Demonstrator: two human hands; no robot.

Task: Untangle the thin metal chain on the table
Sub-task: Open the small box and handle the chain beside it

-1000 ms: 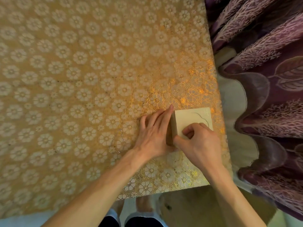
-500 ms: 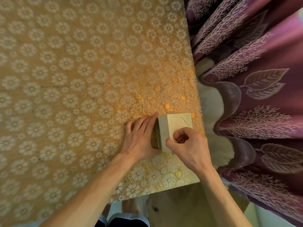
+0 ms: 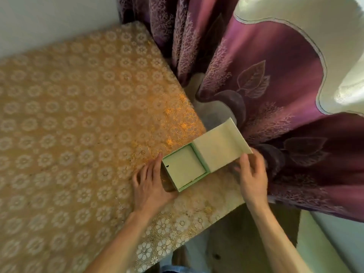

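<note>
Where the table (image 3: 78, 134), covered in a gold floral-patterned cloth, meets the purple leaf-print curtain (image 3: 275, 85) at its right edge, one small pale green box (image 3: 198, 161) sits near the front right corner. Condition: open, with the lid (image 3: 218, 148) folded out to the right on its hinge side, its pale inner face upward and its far end overhanging the table edge toward the curtain. Contents: a pale insert (image 3: 185, 170) set flat in the tray, bearing one small dark mark (image 3: 167, 166) near its left edge; the frame is too soft to say what this is. Chain: it cannot be made out anywhere in this view, so its place, in the box or elsewhere, cannot be told. Left hand (image 3: 151, 186): laid flat on the cloth, fingers straight and together, lying along the box's left wall and touching it, gripping nothing. Right hand (image 3: 253, 178): at the lid's outer near corner, thumb on the inner face and fingers behind, pinching that edge. Background: a plain pale wall (image 3: 49, 20) behind the table's far side.
</note>
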